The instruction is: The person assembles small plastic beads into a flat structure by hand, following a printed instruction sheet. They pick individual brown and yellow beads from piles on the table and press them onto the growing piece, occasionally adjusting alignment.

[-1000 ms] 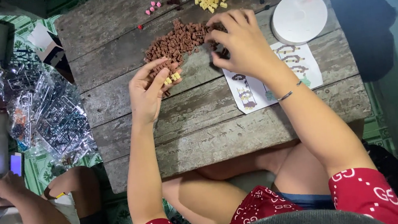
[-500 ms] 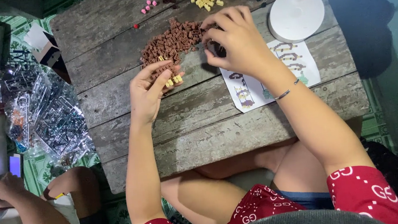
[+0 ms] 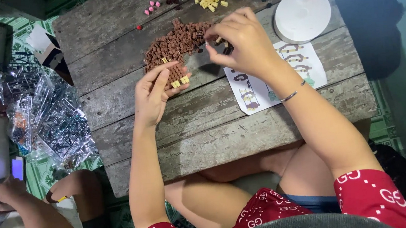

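Head view is showing a brick-joining step: the left hand (image 3: 154,91) is gripping a small brown-and-yellow build (image 3: 178,77) at the brown pile's (image 3: 172,45) near edge. The right hand (image 3: 243,42) is pinching what looks like a tiny piece, hovering just right of the build, apart from it. Next, seating that piece is calling for fine alignment and a light press.
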